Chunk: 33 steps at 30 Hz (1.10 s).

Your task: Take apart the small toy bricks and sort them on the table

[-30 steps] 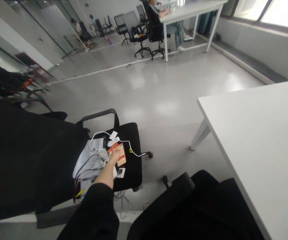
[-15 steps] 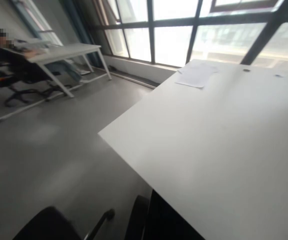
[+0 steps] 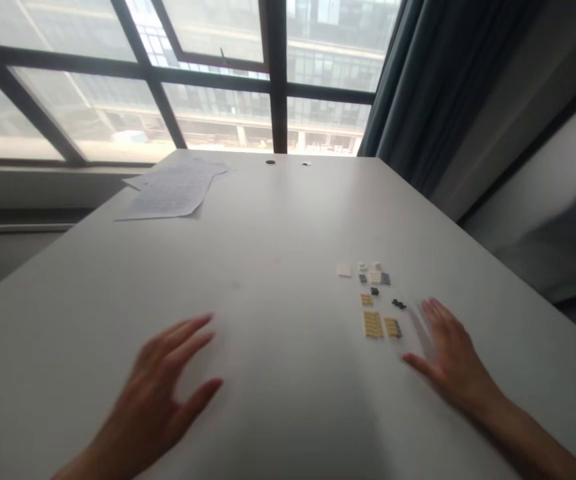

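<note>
My left hand (image 3: 168, 380) hovers over or rests on the left part of the white table (image 3: 278, 333), fingers apart and nothing in it. On the right, my right hand (image 3: 448, 353) is open too, thumb spread, just beside a group of small building bricks. Nearest to it are a dark piece (image 3: 399, 304) and a yellow-and-dark group (image 3: 393, 327). Several yellow bricks (image 3: 373, 325) lie in a block, with a smaller yellow group (image 3: 367, 300) behind. Farther back are a white flat plate (image 3: 344, 270), cream bricks (image 3: 375, 277), grey bricks (image 3: 385, 279) and black ones (image 3: 375, 291).
Printed paper sheets (image 3: 173, 190) lie at the table's far left. Two small round spots (image 3: 271, 162) show near the far edge. Behind stand the window frame (image 3: 279, 80) and a dark blue curtain (image 3: 408, 87) on the right.
My view has swung right, from the floor and another desk with a seated person to the table's middle. Both my hands and the bricks have come into view.
</note>
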Available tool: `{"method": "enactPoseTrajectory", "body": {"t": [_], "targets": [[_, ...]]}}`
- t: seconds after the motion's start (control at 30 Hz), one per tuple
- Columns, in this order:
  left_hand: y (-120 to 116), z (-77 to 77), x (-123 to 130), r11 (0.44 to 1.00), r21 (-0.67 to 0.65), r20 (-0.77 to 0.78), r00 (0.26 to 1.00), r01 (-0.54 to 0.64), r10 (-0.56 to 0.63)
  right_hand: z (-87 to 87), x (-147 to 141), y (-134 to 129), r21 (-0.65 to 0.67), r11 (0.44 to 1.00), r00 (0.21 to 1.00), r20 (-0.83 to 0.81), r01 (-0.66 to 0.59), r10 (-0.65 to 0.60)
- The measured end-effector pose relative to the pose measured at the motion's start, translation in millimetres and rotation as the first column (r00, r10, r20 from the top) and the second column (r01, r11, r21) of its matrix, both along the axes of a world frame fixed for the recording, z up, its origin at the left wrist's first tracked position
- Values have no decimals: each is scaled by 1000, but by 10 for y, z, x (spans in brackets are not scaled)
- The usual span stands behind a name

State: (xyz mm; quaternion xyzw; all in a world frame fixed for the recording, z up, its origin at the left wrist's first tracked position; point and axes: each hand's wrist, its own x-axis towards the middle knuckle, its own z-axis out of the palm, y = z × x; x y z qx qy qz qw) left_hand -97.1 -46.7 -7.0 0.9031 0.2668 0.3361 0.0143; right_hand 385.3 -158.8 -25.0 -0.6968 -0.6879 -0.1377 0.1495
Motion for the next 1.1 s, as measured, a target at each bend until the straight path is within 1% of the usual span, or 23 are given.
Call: {"method": "enactPoseTrajectory", "body": {"t": [0.03, 0.07, 0.1, 0.13, 0.17, 0.2, 0.23, 0.3, 0.37, 0.43, 0.5, 0.57, 0.67, 0.73, 0.8, 0.9, 1.0, 1.03, 1.1], "targets": [[208, 91, 435, 999, -44, -88, 996, 6, -9, -11, -46, 53, -40, 999, 1000, 2, -26, 26], [381, 144, 868, 993, -114, -198, 980, 9, -31, -18, -100, 116, -76, 996, 999, 4, -50, 50], [515, 165, 1277, 990, -130, -265, 960, 53, -86, -24, -153, 191, -105, 992, 998, 0, -66, 66], [615, 159, 1644, 983, -163, -320, 938, 85, -134, -30, -199, 278, -129, 989, 997, -5, -78, 78], [688, 136, 1959, 972, -203, -363, 914, 116, -184, -35, -230, 379, -146, 985, 996, -11, -88, 88], [743, 105, 2215, 962, -239, -392, 893, 131, -219, -39, -240, 491, -151, 984, 996, -17, -91, 90], [790, 72, 2415, 952, -268, -406, 879, 146, -250, -41, -227, 611, -160, 982, 995, -19, -103, 101], [881, 22, 2671, 941, -292, -409, 866, 174, -287, -30, -139, 861, -187, 972, 990, -23, -143, 141], [982, 3, 2796, 941, -294, -408, 869, 167, -281, 3, -10, 1099, -240, 958, 988, -36, -156, 152], [1073, 3, 2857, 942, -297, -414, 867, 158, -276, 50, 89, 1306, -304, 932, 980, -54, -197, 190], [1128, 7, 2887, 938, -306, -424, 859, 161, -286, 90, 105, 1473, -334, 905, 964, -78, -264, 252], [1143, 8, 2885, 938, -312, -426, 860, 152, -281, 110, 26, 1605, -330, 891, 950, -102, -311, 294], [1122, 2, 2776, 946, -315, -420, 882, 79, -214, 96, -224, 1759, -294, 891, 937, -136, -347, 321], [1103, -3, 2605, 950, -313, -416, 897, 12, -148, 74, -441, 1845, -260, 884, 920, -163, -388, 356], [1085, -9, 2351, 951, -305, -415, 906, -56, -80, 61, -690, 1926, -232, 866, 894, -193, -443, 405], [1054, -22, 1839, 946, -286, -424, 905, -153, 18, 74, -1147, 2041, -208, 817, 837, -240, -539, 492], [999, -47, 1224, 938, -261, -442, 892, -226, 92, 108, -1712, 2140, -171, 739, 752, -279, -651, 598], [972, -59, 1012, 932, -251, -452, 883, -260, 125, 117, -1919, 2168, -156, 705, 715, -287, -692, 638], [900, -85, 605, 910, -211, -469, 854, -356, 225, 129, -2337, 2213, -121, 640, 642, -300, -759, 705]]}}
